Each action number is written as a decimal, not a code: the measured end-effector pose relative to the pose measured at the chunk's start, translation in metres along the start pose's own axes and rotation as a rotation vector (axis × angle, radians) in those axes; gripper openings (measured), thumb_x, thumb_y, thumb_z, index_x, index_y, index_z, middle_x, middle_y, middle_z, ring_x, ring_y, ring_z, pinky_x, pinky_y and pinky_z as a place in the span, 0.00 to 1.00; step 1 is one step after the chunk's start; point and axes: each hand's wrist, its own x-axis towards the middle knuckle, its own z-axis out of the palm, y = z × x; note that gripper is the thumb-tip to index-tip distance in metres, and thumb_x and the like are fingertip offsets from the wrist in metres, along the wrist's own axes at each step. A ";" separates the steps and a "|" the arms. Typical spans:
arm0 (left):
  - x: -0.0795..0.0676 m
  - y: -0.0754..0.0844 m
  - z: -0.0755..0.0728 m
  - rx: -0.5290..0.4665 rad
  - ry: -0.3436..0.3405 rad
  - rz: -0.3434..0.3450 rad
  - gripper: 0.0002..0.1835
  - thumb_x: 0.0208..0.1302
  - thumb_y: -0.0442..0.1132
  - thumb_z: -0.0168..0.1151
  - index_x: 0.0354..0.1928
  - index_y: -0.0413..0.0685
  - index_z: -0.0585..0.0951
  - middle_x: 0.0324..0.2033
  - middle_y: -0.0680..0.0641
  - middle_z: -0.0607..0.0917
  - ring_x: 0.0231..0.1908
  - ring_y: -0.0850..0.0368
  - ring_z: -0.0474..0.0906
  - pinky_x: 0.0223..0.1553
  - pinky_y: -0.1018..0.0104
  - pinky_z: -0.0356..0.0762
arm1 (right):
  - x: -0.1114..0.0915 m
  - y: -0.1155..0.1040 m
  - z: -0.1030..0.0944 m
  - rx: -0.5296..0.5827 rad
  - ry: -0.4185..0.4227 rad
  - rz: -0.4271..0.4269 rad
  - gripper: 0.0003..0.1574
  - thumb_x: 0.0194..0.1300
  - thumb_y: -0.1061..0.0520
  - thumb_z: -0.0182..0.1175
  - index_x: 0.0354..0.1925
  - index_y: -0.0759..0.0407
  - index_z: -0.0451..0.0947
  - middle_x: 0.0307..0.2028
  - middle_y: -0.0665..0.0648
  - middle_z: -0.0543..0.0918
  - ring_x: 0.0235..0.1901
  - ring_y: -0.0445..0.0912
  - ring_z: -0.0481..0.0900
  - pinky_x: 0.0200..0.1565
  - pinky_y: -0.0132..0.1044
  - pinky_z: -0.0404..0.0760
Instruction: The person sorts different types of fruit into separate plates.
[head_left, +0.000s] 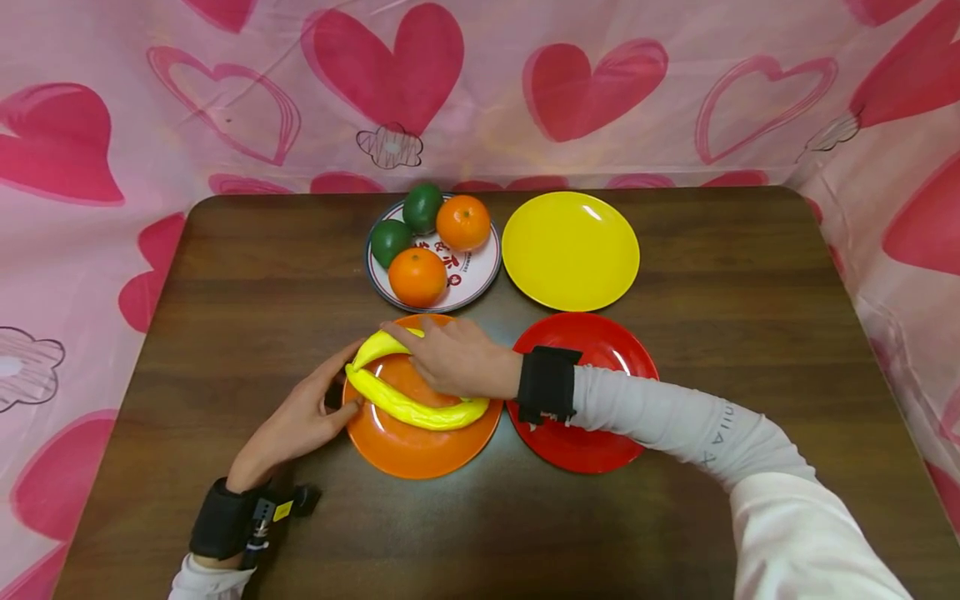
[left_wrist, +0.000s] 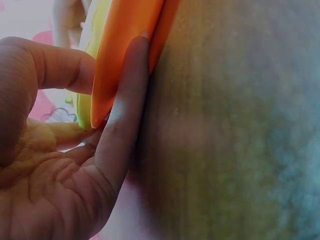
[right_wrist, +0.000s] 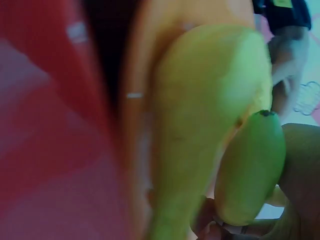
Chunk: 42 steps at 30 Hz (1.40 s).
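Observation:
Two yellow bananas lie on the orange plate (head_left: 420, 461), their left ends meeting near its rim. My right hand (head_left: 467, 360) reaches in from the right and grips the upper banana (head_left: 380, 347); the right wrist view shows this banana (right_wrist: 252, 170) against the palm, with fingertips at its lower side. In front of it curves the lower banana (head_left: 416, 413). At the plate's left edge, my left hand (head_left: 306, 410) pinches the rim. In the left wrist view its thumb is over the plate (left_wrist: 127, 45) and a finger lies beneath.
A red plate (head_left: 577, 454) stands right of the orange one, partly under my right forearm. Behind it is a yellow plate (head_left: 572, 250). The patterned white plate (head_left: 480, 271) holds two oranges (head_left: 417, 277) and two dark green oval fruits (head_left: 423, 208). A heart-print cloth surrounds the wooden table (head_left: 247, 283).

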 end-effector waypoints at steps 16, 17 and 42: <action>0.005 0.003 -0.001 -0.015 -0.018 0.024 0.43 0.65 0.45 0.60 0.77 0.65 0.50 0.67 0.47 0.67 0.55 0.49 0.69 0.58 0.43 0.70 | -0.001 0.004 0.015 -0.116 -0.031 0.056 0.43 0.72 0.33 0.38 0.78 0.42 0.43 0.47 0.56 0.78 0.37 0.48 0.77 0.36 0.37 0.77; 0.005 0.003 -0.001 -0.015 -0.020 0.027 0.43 0.65 0.46 0.60 0.77 0.64 0.50 0.68 0.46 0.66 0.56 0.49 0.68 0.59 0.42 0.69 | -0.002 0.003 0.015 -0.117 -0.035 0.060 0.43 0.72 0.33 0.37 0.79 0.42 0.42 0.46 0.55 0.78 0.37 0.48 0.77 0.36 0.37 0.77; 0.001 -0.001 -0.001 0.001 -0.026 0.031 0.43 0.66 0.45 0.59 0.78 0.64 0.47 0.74 0.43 0.59 0.64 0.42 0.63 0.62 0.35 0.62 | -0.063 0.008 -0.030 0.054 0.241 0.066 0.43 0.73 0.35 0.40 0.79 0.40 0.39 0.32 0.53 0.73 0.23 0.44 0.70 0.23 0.31 0.69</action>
